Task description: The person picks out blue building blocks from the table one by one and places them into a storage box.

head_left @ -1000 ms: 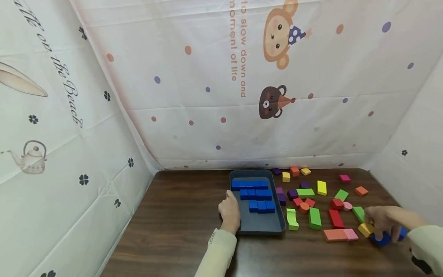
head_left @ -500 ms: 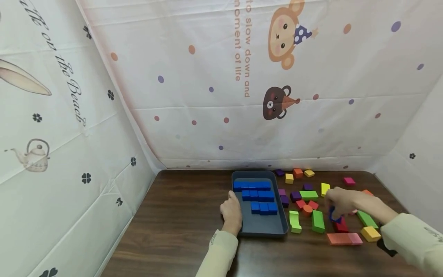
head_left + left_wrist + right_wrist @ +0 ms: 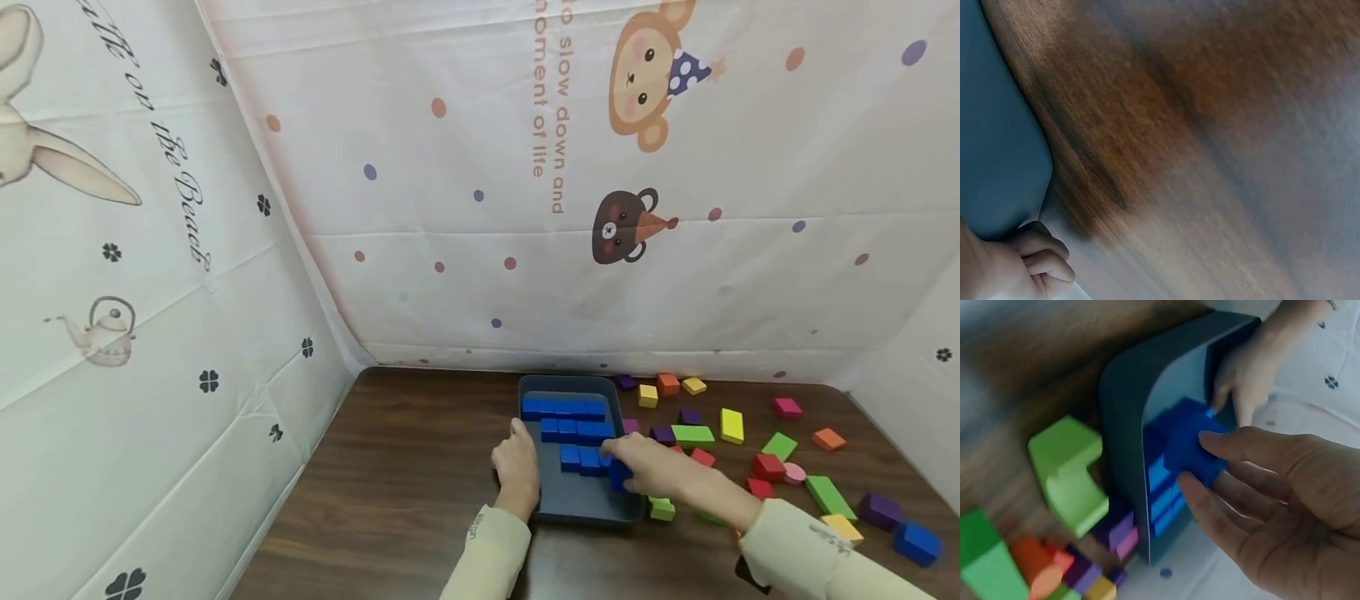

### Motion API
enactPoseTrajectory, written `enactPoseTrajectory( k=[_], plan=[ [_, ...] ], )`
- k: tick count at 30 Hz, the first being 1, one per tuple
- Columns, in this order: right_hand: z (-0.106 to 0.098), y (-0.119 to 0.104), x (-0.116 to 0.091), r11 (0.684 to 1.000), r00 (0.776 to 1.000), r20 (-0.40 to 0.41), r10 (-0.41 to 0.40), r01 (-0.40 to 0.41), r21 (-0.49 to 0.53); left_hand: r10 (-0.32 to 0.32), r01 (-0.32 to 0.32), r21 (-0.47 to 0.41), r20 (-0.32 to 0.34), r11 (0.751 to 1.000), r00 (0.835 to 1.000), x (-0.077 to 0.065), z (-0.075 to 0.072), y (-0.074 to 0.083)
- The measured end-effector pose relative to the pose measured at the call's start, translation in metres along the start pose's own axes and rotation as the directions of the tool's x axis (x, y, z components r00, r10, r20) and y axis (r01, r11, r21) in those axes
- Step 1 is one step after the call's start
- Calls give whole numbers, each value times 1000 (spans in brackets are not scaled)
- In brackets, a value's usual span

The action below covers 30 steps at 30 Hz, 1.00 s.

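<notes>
A dark grey tray point(image 3: 558, 507) holds three rows of blue blocks point(image 3: 562, 408). My left hand point(image 3: 516, 467) grips the tray's left side, its fingers curled at the wall, as the left wrist view also shows. Over the tray's right wall my right hand point(image 3: 652, 467) pinches a blue block point(image 3: 1194, 450) between thumb and fingers. In the head view this block point(image 3: 618, 475) is partly covered by the hand, beside the nearest row. The right wrist view shows it close over the blocks in the tray.
Scattered right of the tray lie several coloured blocks, among them a green arched block point(image 3: 1069, 478), a yellow block point(image 3: 732, 425) and a red block point(image 3: 768, 467). A purple block point(image 3: 881, 510) and another blue block point(image 3: 917, 543) sit far right. A patterned cloth point(image 3: 450, 208) hangs behind.
My right hand has picked up a blue block at the far right and carried it left over the scattered blocks to the tray. My left hand stays on the tray; the head view has shifted right.
</notes>
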State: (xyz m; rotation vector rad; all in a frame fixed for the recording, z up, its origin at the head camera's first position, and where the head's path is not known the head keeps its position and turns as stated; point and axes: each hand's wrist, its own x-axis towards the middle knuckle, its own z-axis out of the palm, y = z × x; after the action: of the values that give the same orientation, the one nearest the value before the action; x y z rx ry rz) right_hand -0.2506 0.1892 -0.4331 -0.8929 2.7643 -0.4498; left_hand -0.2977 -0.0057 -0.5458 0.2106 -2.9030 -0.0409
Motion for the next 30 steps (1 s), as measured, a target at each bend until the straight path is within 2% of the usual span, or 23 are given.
enactPoseTrajectory(
  k=[5,12,15,20,21,24,27,30],
  plan=[
    [18,-7,7,999,1000,-1,24,-24,30,7,-7,5,-16,1000,1000,-8,1,6],
    [29,-9,3,997,996,24,82,-81,-11,30,-29,19,-59,999,998,-16,-5,17],
    [36,3,4,999,998,25,49,-49,-23,33,-32,21,-42,999,999,-14,-6,21],
    [70,49,12,996,999,21,-31,32,-86,37,-37,18,-21,999,999,-13,-4,25],
    [72,51,12,995,999,15,-40,41,-87,37,-37,16,-20,999,999,-13,-4,25],
    [63,39,7,998,1000,4,-3,3,-58,32,-32,14,-14,999,999,-13,-6,24],
    [34,12,-8,1000,999,-34,15,-16,-11,23,-23,22,-22,999,999,-13,-7,22],
    [11,10,-26,1000,994,-110,-8,9,11,17,-17,17,-23,1000,1000,-12,-6,18]
  ],
)
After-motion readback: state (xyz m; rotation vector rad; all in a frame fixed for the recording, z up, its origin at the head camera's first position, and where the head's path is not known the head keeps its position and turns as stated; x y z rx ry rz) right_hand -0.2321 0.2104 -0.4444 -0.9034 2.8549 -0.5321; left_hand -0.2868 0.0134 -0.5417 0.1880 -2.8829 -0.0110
